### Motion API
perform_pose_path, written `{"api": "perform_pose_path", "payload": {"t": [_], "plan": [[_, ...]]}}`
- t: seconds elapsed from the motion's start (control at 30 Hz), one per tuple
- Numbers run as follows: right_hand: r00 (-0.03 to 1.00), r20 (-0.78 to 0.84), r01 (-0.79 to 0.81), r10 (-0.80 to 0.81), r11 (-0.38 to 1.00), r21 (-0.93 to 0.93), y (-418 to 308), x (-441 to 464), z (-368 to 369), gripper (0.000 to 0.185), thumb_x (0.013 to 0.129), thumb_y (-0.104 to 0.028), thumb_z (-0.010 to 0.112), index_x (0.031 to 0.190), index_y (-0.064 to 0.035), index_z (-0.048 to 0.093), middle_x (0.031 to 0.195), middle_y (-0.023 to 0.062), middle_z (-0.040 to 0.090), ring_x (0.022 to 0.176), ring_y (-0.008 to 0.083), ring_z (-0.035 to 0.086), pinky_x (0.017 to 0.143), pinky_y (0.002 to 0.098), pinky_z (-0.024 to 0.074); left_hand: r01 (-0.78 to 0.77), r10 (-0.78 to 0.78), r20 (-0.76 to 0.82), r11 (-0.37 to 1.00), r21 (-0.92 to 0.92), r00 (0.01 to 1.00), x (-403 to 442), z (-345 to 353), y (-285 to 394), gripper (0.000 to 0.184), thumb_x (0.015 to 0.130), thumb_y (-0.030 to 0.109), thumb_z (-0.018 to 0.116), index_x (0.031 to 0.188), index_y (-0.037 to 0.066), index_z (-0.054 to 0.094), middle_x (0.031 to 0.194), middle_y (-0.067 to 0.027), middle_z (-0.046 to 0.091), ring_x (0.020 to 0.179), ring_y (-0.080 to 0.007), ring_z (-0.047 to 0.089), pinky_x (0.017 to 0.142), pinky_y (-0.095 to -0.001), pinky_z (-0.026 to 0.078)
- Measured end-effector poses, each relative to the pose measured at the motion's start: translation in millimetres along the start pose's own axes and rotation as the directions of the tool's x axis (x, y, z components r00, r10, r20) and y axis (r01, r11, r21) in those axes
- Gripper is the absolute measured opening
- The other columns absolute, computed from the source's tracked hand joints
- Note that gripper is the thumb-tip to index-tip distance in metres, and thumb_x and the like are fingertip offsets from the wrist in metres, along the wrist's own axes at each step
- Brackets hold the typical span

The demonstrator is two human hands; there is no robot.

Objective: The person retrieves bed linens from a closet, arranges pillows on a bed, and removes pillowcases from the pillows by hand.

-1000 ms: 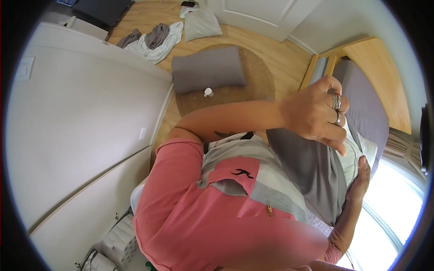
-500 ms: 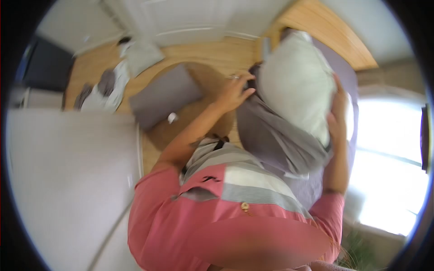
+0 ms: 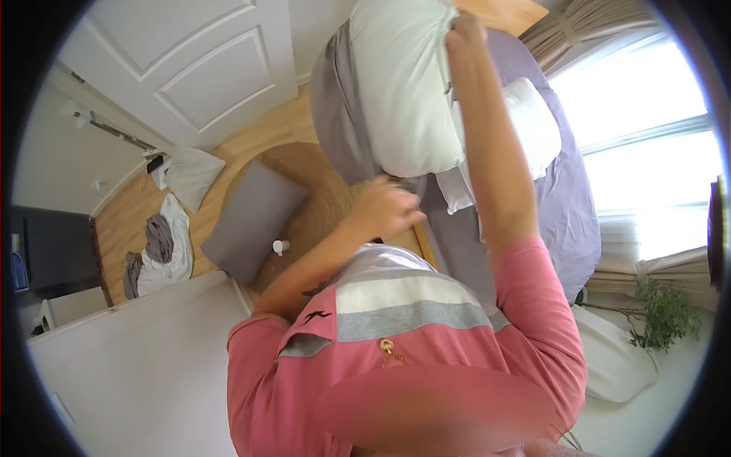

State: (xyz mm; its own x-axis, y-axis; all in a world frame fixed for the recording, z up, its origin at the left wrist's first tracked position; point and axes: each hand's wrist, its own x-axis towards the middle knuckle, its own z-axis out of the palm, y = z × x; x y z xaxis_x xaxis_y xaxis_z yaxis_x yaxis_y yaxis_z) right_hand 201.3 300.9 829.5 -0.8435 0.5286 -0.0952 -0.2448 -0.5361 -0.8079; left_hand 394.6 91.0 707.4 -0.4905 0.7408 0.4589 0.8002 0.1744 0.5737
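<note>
A pale, plump pillow (image 3: 403, 91) stands on end at the top centre in the head view. A grey pillowcase (image 3: 339, 114) covers its left side, while its right side is bare. My right hand (image 3: 466, 34) grips the upper right edge of the pillow, arm stretched far forward. My left hand (image 3: 384, 207) is just below the pillow's lower end, next to some dark grey cloth. Its fingers are curled but blurred, and I cannot see whether they grasp the cloth.
A grey bed (image 3: 567, 228) with another white pillow (image 3: 537, 126) is on the right. On the left, a grey cushion (image 3: 255, 217) and small white cup-like object (image 3: 281, 247) rest on a round brown rug (image 3: 316, 217). A pale pillow (image 3: 192, 175) and crumpled bedding (image 3: 171, 244) lie on the floor.
The view has turned, and the pillow now sits higher and further left. My right hand has moved up along its right edge. My left hand has gone from its left side to below it.
</note>
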Motion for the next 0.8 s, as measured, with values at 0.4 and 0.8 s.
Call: {"api": "perform_pose_path", "payload": {"t": [0.4, 0.8], "plan": [[0.696, 0.674, 0.22, 0.249, 0.819, -0.53, -43, -156, 53, 0.033, 0.076, -0.028, 0.068, 0.088, 0.0019, 0.063, 0.079, 0.0065, 0.064, 0.072, 0.0149, 0.06, 0.067, 0.0262, 0.047, -0.046, -0.113, -0.513, 0.957, -0.286, 0.851, 53, -170, -130, 0.05, 0.081, 0.021, 0.058, 0.123, 0.003, 0.04, 0.12, -0.0147, 0.049, 0.112, -0.0269, 0.045, 0.094, -0.0383, 0.035], [0.927, 0.342, 0.323, -0.155, 0.794, -0.515, -107, -286, -125, 0.019, 0.069, -0.008, 0.066, 0.083, 0.0029, 0.059, 0.076, 0.0043, 0.061, 0.064, 0.0126, 0.058, 0.058, 0.0246, 0.0459, 0.568, -0.489, -0.355, 0.807, 0.164, 0.797, 68, -169, -289, 0.026, 0.075, 0.031, 0.051, 0.082, 0.01, 0.065, 0.08, -0.0174, 0.062, 0.065, -0.0367, 0.058, 0.059, -0.0408, 0.045]]}}
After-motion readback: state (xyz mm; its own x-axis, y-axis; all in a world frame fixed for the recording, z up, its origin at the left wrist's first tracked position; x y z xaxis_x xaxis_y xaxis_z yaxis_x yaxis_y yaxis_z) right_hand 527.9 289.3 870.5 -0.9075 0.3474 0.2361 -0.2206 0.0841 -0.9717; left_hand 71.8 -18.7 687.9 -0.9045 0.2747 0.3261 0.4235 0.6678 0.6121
